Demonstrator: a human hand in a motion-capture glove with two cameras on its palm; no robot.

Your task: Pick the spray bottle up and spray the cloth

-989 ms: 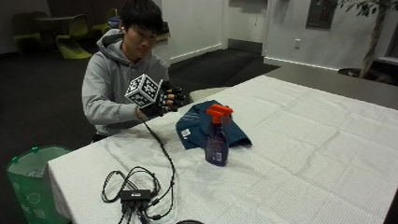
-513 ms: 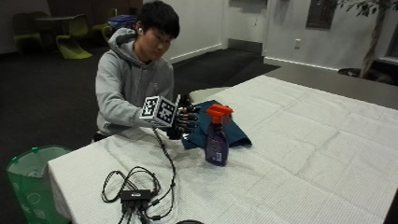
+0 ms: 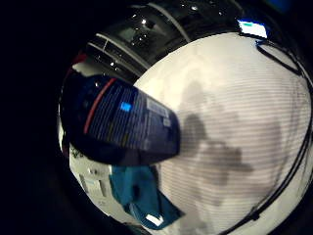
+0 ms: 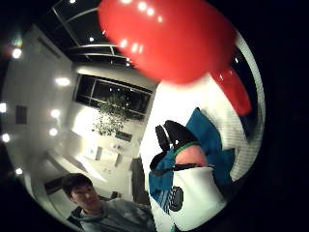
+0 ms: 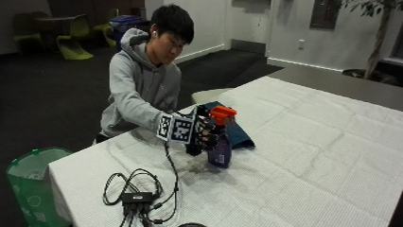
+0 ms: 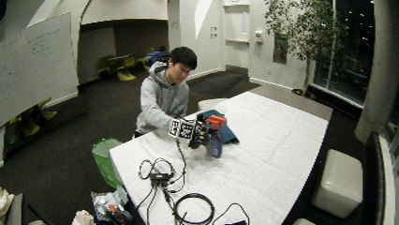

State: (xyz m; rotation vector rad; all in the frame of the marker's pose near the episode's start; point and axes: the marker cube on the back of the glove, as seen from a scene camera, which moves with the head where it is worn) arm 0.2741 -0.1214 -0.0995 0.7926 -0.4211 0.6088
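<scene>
At the left edge of the outside view a green bin [image 5: 28,187] stands on the floor beside the table [image 5: 327,156], which is covered with a white cloth. Next on the table lies a black cable bundle with a small box [image 5: 137,196]. Behind it sits a person in a grey hoodie [image 5: 135,90], arm reaching forward over the table.

The gloved right hand [image 5: 205,135] is at the spray bottle [image 5: 220,142], its fingers curled round the bottle's neck just under the orange trigger head [image 5: 223,115]. The bottle is upright, purple-blue in the body; whether its base rests on the table or is just off it cannot be told. In the little-finger palm view the bottle's dark labelled body [image 3: 124,122] fills much of the frame, close to the palm, with the white table beyond. In the thumb palm view the red-orange head [image 4: 169,36] looms large.

Just behind and to the right of the bottle lies the teal cloth [image 5: 238,135], crumpled on the table, touching or nearly touching the bottle's far side.
</scene>
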